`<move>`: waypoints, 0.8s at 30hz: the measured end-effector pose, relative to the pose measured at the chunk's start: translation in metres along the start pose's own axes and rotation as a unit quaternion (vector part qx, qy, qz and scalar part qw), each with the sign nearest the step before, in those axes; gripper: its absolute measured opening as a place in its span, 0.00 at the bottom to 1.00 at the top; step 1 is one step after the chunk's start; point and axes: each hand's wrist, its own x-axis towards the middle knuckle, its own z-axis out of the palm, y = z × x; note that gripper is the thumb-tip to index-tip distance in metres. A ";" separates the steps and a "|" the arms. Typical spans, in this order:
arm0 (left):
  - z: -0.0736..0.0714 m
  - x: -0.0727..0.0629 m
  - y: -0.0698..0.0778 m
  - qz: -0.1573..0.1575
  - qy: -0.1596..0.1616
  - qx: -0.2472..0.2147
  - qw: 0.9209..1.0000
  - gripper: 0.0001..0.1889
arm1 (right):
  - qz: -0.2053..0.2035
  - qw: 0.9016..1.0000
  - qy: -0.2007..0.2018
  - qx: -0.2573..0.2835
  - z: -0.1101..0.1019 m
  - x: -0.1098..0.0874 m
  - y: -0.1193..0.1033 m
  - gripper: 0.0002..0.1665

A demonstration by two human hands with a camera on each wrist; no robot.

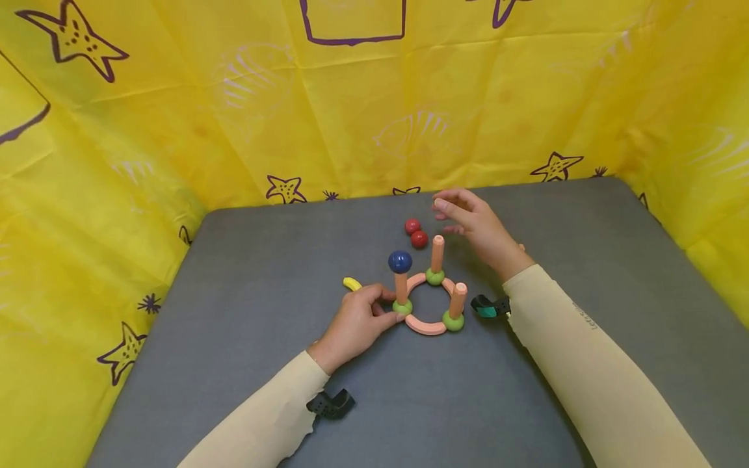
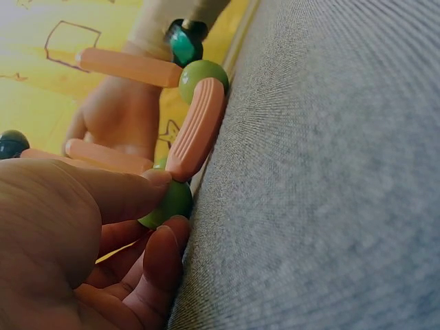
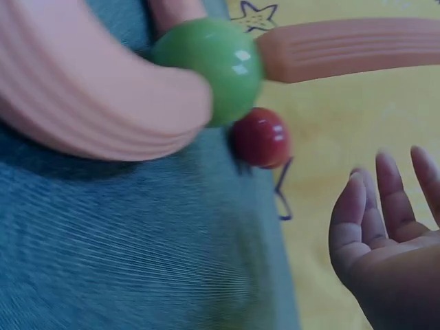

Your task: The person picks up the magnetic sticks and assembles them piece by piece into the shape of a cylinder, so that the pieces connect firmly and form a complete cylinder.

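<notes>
While the left hand [image 1: 357, 325] pinched the left green ball [image 1: 402, 309] between thumb and fingers, the right hand [image 1: 482, 231] hung above the far side of the table [image 1: 263, 273], fingers loosely bent and spread, nothing seen in its grasp. The ring [image 1: 426, 328] lay flat near the middle of the grey surface: pink curved pieces joined at three green balls, the left one in hand, the rear green ball [image 1: 435, 277] at the far side, the front green ball [image 1: 453, 320] at the near right. From each rose an orange post, roughly upright. Left post [image 1: 400, 286] was topped by a blue ball [image 1: 400, 262]; rear post [image 1: 437, 253] and right post [image 1: 458, 301] both had bare tops. In the left wrist view, the thumb tip lay on the held ball, close to the end of a ridged curved piece. Two loose red balls, one farther [image 1: 412, 226] and one nearer [image 1: 419, 240], sat just beyond the ring, seemingly touching, left of the right hand. A yellow piece [image 1: 352, 284] showed past the left hand, partly hidden by it. Both arms wore beige sleeves, with a dark strap near each wrist. Yellow cloth [image 1: 351, 97], printed with purple-outlined starfish, hung behind and at the sides.
</notes>
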 end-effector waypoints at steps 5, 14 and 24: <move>-0.002 -0.001 0.000 0.000 0.007 0.005 1.000 0.14 | 0.020 0.999 -0.023 -0.014 0.004 0.006 0.019 0.33; 0.001 0.003 0.001 0.003 0.004 0.011 1.000 0.14 | 0.031 0.993 -0.059 -0.101 0.004 0.004 0.041 0.34; 0.001 0.002 0.003 -0.010 0.000 0.009 1.000 0.14 | -0.067 0.977 -0.089 -0.180 0.008 0.007 0.054 0.21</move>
